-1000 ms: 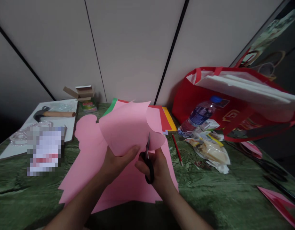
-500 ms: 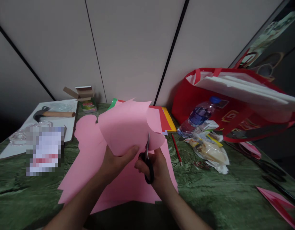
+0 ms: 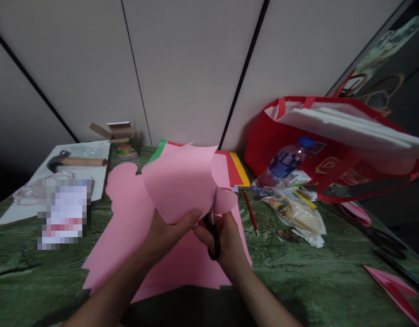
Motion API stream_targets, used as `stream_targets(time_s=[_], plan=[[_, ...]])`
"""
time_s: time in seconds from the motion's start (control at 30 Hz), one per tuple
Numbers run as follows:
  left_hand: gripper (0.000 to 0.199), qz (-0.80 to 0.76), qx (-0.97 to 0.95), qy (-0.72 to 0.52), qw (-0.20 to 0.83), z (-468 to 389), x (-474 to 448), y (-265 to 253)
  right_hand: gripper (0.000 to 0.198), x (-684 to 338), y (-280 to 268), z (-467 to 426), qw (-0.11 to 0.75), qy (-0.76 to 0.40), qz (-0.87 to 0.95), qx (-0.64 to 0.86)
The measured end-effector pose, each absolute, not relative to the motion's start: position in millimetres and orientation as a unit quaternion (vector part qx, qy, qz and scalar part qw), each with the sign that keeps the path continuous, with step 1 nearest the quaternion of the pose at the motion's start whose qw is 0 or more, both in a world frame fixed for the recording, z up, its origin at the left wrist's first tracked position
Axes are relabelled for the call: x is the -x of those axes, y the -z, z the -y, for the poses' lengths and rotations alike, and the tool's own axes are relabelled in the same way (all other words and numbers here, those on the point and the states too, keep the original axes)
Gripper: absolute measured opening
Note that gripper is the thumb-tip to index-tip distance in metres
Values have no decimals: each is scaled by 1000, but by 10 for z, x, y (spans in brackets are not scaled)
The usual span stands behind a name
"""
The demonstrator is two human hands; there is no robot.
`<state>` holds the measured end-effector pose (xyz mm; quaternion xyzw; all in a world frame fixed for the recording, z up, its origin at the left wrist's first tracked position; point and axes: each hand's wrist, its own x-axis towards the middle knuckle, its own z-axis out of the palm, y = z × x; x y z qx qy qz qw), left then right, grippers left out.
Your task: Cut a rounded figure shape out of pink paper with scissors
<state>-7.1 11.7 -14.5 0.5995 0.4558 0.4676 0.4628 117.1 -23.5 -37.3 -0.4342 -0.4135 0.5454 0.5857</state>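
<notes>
My left hand (image 3: 170,231) pinches the lower edge of a pink paper sheet (image 3: 182,181), thumb on top and the other fingers hidden beneath. The sheet is raised and curved above the table. My right hand (image 3: 226,240) is closed round the black handles of a pair of scissors (image 3: 214,236). Their blades point up and lie at the sheet's right part, where a rounded flap (image 3: 226,201) curls away beside the cut. More pink paper (image 3: 127,236), with a scalloped outline at its upper left, lies flat under both hands.
A red pencil (image 3: 251,213), packaged items (image 3: 298,211), a water bottle (image 3: 280,165) and a red bag (image 3: 263,136) are on the right. A hammer (image 3: 83,161) on a white board, a small open box (image 3: 125,147) and a pixelated item (image 3: 66,209) are on the left.
Both hands, the raised sheet and the scissors have shifted slightly to the right. More of the green paper behind the sheet shows now. My grip on both things is unchanged.
</notes>
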Motion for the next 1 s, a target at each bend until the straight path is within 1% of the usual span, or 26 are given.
stream_targets(time_s=[0.07,0.17,0.43,0.53,0.73,1.0], plan=[[35,-447,-602,-475,460,-120,72,142,55,-1170,364,235,584,-545,419,432],[37,-439,-602,-488,455,-129,81,164,60,-1165,335,240,581,-547,423,429],[22,-442,-604,-492,445,-159,99,199,68,-1170,337,239,572,-547,428,438],[18,-443,-608,-486,445,-162,98,191,66,-1168,338,241,570,-540,431,444],[16,-437,-611,-483,450,-165,102,181,61,-1168,339,239,565,-513,453,461],[15,-427,-603,-500,452,-178,117,182,58,-1168,375,226,561,-505,449,478]])
